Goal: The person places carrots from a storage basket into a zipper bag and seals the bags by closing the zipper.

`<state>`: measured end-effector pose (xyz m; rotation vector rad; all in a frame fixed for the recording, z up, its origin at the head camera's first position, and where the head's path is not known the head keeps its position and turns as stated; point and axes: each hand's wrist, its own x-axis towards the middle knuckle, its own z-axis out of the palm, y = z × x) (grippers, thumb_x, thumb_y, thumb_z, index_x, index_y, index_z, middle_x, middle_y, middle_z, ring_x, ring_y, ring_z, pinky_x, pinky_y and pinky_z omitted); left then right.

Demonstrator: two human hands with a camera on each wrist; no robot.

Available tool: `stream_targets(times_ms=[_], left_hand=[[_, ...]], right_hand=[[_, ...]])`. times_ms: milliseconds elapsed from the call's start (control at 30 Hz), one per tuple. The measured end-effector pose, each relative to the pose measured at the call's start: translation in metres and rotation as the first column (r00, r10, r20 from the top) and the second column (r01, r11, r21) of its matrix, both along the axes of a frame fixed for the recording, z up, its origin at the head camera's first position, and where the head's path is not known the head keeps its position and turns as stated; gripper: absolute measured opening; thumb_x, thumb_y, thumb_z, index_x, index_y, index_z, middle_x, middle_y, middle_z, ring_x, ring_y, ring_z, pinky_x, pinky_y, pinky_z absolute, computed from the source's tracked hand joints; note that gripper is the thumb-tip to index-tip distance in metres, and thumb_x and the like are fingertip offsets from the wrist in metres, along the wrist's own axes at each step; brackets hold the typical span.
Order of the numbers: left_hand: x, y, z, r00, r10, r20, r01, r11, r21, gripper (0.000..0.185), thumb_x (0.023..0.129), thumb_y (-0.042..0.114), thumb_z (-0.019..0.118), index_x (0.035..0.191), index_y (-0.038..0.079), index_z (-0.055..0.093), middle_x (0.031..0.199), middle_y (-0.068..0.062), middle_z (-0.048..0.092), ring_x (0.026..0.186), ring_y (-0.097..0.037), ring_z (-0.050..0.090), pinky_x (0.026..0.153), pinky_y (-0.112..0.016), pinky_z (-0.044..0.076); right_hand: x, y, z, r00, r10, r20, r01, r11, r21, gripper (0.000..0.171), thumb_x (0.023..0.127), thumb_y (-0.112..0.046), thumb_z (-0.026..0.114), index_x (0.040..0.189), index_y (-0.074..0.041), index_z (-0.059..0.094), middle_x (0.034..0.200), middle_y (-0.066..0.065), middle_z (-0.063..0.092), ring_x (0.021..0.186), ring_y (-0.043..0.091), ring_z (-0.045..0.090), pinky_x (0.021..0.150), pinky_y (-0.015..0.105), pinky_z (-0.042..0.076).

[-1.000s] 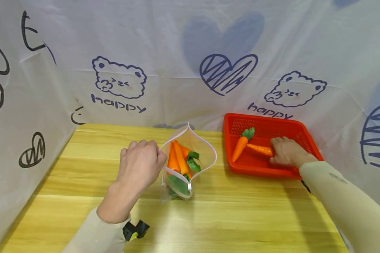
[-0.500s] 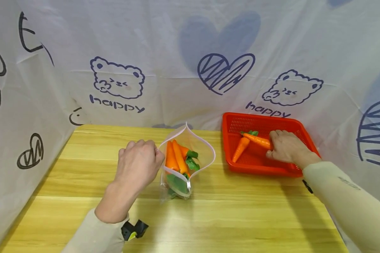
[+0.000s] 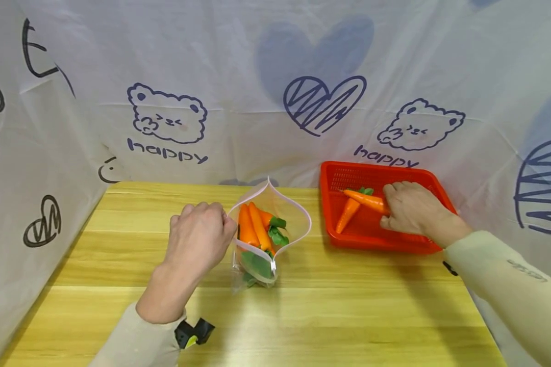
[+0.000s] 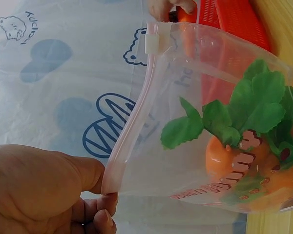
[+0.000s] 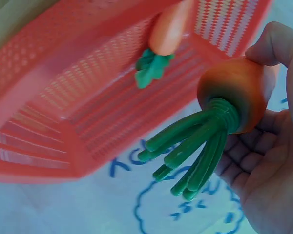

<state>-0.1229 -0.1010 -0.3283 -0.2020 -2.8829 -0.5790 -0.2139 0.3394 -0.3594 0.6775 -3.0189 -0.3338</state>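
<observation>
My left hand (image 3: 197, 237) pinches the pink rim of a clear zip bag (image 3: 298, 224) between thumb and fingers, and the bag's mouth gapes. Inside the bag lie several orange carrots (image 3: 257, 229) with green leaves; the left wrist view shows their leaves (image 4: 254, 102) pressed near the plastic. Over the red basket (image 3: 381, 247), my right hand (image 3: 415, 209) grips a carrot (image 5: 234, 90) by its thick end, its green stems showing in the right wrist view. The gripped carrot's tip points left. A second carrot (image 3: 347, 216) with leafy top lies in the basket below it.
The basket stands at the back right of the wooden table (image 3: 303, 316), close to a white cloth backdrop (image 3: 239, 92) with drawings. A white zip slider (image 3: 273, 265) sits at the bag's near corner. A black device (image 3: 195, 332) is strapped at my left wrist.
My right hand has lifted the carrot up and slightly left inside the basket, so it now crosses over the other carrot. The left hand keeps its hold on the bag's rim.
</observation>
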Motion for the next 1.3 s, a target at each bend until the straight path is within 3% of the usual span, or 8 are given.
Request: stream_targets(times_ms=[333,633,1033,1300], left_hand=[[0.001,-0.001,0.002,1.0,-0.005,0.0,0.005,1.0,0.007,0.026,0.093,0.014,0.051,0.068,0.013,0.053,0.07,-0.006,0.053,0.072,-0.032,0.05,0.067,-0.041,0.035],[0.002,-0.003,0.003,1.0,-0.006,0.02,0.006,1.0,0.011,0.024,0.093,0.015,0.052,0.069,0.013,0.054,0.072,-0.006,0.055,0.075,-0.032,0.051,0.069,-0.042,0.035],[0.002,-0.002,0.003,1.0,-0.003,0.005,0.002,1.0,0.006,0.023,0.093,0.014,0.053,0.069,0.013,0.054,0.071,-0.006,0.054,0.074,-0.032,0.051,0.068,-0.041,0.035],[0.003,-0.001,0.003,1.0,-0.001,0.017,0.001,1.0,0.009,0.022,0.092,0.014,0.052,0.07,0.013,0.054,0.072,-0.006,0.055,0.076,-0.032,0.052,0.069,-0.042,0.035]], right_hand=[[0.018,-0.028,0.025,0.999,0.028,-0.016,-0.028,0.999,0.026,0.04,0.08,-0.035,0.077,0.092,-0.007,0.051,0.078,0.006,0.05,0.078,0.029,0.051,0.079,0.043,0.046],[0.032,-0.046,0.042,0.996,0.07,-0.059,-0.068,0.997,0.046,0.04,0.078,-0.037,0.075,0.087,-0.008,0.049,0.074,0.005,0.048,0.071,0.026,0.049,0.072,0.04,0.044],[0.059,-0.092,0.073,0.999,0.017,0.03,-0.018,1.0,0.006,0.037,0.077,-0.038,0.074,0.091,-0.009,0.055,0.074,0.003,0.05,0.065,0.02,0.048,0.057,0.034,0.042],[0.079,-0.129,0.093,0.997,0.065,0.049,-0.063,0.997,-0.033,0.034,0.078,-0.04,0.073,0.089,-0.012,0.056,0.072,0.001,0.05,0.064,0.019,0.048,0.057,0.033,0.042]])
